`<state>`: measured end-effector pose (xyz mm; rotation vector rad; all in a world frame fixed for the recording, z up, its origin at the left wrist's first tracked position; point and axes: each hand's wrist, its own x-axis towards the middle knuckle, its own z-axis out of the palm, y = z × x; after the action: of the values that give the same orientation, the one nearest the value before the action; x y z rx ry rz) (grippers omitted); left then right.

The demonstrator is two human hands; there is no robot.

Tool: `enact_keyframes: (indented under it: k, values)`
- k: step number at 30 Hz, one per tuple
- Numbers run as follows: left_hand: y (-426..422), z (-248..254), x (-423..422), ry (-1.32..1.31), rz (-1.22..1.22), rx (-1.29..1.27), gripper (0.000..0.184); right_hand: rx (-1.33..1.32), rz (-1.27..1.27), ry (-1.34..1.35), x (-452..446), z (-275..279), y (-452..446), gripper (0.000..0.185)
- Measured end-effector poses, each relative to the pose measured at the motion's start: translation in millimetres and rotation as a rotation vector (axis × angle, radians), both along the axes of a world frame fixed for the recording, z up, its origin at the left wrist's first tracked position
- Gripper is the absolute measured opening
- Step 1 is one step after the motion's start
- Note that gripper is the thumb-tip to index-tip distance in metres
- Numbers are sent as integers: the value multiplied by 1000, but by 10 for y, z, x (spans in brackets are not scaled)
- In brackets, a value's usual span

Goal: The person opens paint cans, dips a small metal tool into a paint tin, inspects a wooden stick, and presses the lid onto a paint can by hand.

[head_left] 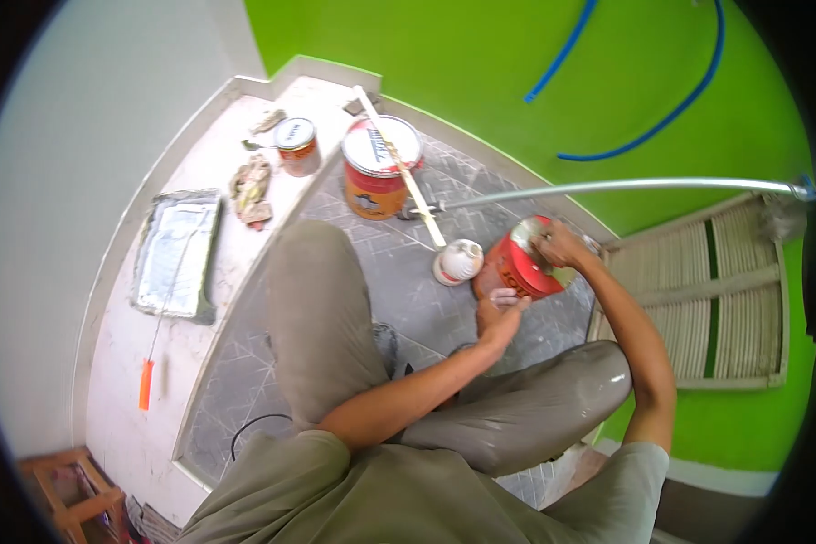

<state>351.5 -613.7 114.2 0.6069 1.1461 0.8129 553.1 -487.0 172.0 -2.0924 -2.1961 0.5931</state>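
A red bucket (517, 265) stands tilted on the grey tiled floor, in front of my bent knees. My left hand (501, 314) rests against its near lower side, fingers apart on the wall. At the bucket's open top is my right hand (560, 247), its fingers bent down inside the rim; what they hold, if anything, is hidden. Just left of the bucket sits a small white container (459, 262) with a rounded top. Farther back stands a larger red and orange paint bucket (374, 192) with a white lid, and a long pale stick (399, 165) lies across it.
On the pale ledge at left are a paint tray (178, 257) with a roller (145, 384), a crumpled rag (251, 191) and a small paint can (297, 150). A metal pole (607, 185) crosses toward the right. A slatted panel (698, 295) leans against the green wall.
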Motion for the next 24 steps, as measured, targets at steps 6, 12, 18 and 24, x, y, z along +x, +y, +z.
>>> enact_keyframes:
  k: [6,12,18,24]
  values:
    - [33,1389,-1005,-250,43,528,36,-135,-88,99,98,-53,69,39]
    - [239,1851,-2691,75,337,1186,33,-184,-139,212,234,-109,-6,42]
    - [641,950,-3865,602,464,682,41,-236,-168,302,87,-3,-42,47]
    - [1041,-319,-4398,1352,65,571,72,-352,-96,327,96,106,-7,37]
